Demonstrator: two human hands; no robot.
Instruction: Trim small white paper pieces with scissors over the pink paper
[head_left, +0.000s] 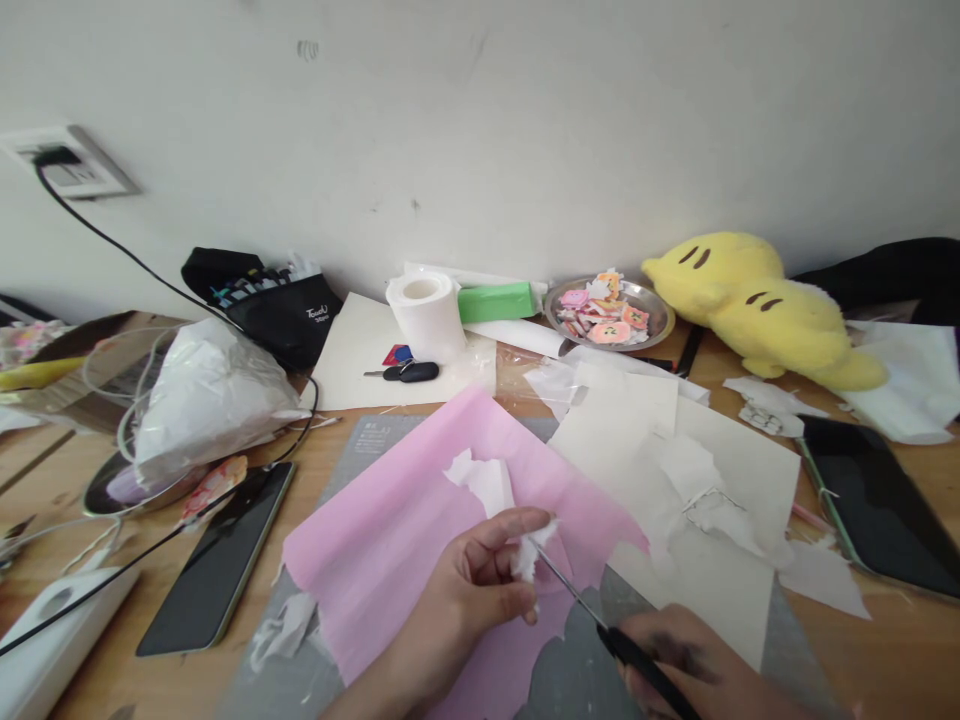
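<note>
Low in the middle, my left hand (474, 590) pinches a small torn-edged piece of white paper (526, 558) between thumb and fingers. My right hand (694, 655) is closed around the black handle of a pair of scissors (574, 590), whose metal blades reach up to the paper's edge. Whether the blades are apart is too small to tell. Beneath both hands lies a large pink paper sheet (405, 530) with a ragged right edge. A white paper scrap (487, 482) rests on it, just beyond my left hand. Under the sheet is a grey cutting mat (581, 650).
Right of the pink sheet are cream sheets (735, 450) with scraps and a phone (885, 500). Another phone (221, 560) and a power strip (67, 640) lie left. Behind stand a white roll (427, 315), keys (409, 372), a metal dish (664, 320) of cutouts and yellow plush toys (780, 310).
</note>
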